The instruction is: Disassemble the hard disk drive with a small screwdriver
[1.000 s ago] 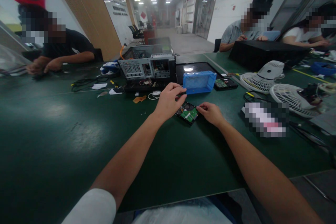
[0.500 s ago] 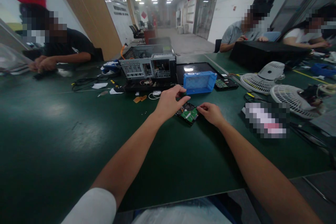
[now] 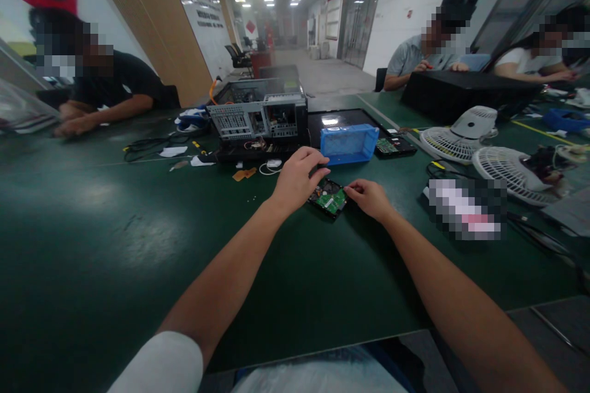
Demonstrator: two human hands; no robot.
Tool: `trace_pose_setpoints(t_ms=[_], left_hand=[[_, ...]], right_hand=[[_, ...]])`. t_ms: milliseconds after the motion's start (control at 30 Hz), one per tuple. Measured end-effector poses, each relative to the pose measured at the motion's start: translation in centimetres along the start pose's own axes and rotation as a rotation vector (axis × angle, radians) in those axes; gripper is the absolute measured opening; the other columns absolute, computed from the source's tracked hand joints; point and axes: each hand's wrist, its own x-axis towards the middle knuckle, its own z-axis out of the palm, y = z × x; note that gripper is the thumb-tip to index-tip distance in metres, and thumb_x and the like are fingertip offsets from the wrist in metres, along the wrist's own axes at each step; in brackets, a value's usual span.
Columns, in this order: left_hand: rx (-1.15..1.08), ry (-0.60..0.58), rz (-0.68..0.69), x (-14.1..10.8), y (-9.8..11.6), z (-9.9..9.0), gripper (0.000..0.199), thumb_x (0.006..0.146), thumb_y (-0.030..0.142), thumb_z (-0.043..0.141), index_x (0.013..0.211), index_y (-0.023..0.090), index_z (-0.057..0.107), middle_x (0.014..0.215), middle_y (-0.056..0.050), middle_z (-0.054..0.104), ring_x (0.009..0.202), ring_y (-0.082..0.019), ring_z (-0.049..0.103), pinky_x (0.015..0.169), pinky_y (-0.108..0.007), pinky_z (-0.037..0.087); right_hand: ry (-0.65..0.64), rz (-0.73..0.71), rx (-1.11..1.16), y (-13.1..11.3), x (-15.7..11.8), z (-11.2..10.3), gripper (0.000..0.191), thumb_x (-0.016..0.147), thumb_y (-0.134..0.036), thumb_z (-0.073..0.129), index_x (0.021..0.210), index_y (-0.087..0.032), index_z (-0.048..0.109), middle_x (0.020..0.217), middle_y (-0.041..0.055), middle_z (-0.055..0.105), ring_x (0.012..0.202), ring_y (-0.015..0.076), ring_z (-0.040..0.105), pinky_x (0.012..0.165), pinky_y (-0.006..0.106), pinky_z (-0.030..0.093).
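Observation:
A hard drive (image 3: 332,201) lies on the green table with its green circuit board facing up. My left hand (image 3: 298,179) is over its far left corner, thumb and fingers apart, with nothing visible between them. At the drive's right edge, my right hand (image 3: 367,196) has thumb and forefinger closed in a pinch on the corner. Just behind the drive stands a blue plastic bin (image 3: 349,145), tipped on its side with its opening toward me.
An opened computer case (image 3: 258,120) stands behind my left hand, with a dark flat panel (image 3: 341,118) beside it. Another hard drive (image 3: 394,145) lies right of the bin. White fan parts (image 3: 461,135) and cables are at right. Several people sit around the table.
The whole view has shifted very slightly. My left thumb and fingertips are a little closer together; the right hand keeps its pinch at the drive's edge.

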Motion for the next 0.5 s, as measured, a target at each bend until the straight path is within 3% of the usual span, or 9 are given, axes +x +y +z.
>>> trace_pose_setpoints(t_ms=[333, 500], left_hand=[[-0.003, -0.022, 0.039, -0.05, -0.23, 0.18, 0.026, 0.091, 0.012, 0.064, 0.115, 0.020, 0.068, 0.118, -0.007, 0.070, 0.112, -0.020, 0.065, 0.100, -0.039, 0.053], [-0.020, 0.003, -0.022, -0.18, -0.24, 0.34, 0.024, 0.089, 0.019, 0.070, 0.112, 0.019, 0.065, 0.115, -0.007, 0.072, 0.099, -0.019, 0.069, 0.092, -0.037, 0.058]], right_hand=[[-0.003, -0.006, -0.001, 0.25, 0.06, 0.17, 0.029, 0.089, -0.047, 0.060, 0.091, -0.021, 0.075, 0.079, 0.0032, 0.073, 0.067, 0.0160, 0.061, 0.061, 0.027, 0.040], [-0.004, -0.005, 0.006, 0.04, -0.01, 0.00, 0.029, 0.089, -0.047, 0.060, 0.092, -0.022, 0.074, 0.078, 0.0034, 0.073, 0.068, 0.0163, 0.062, 0.061, 0.027, 0.041]])
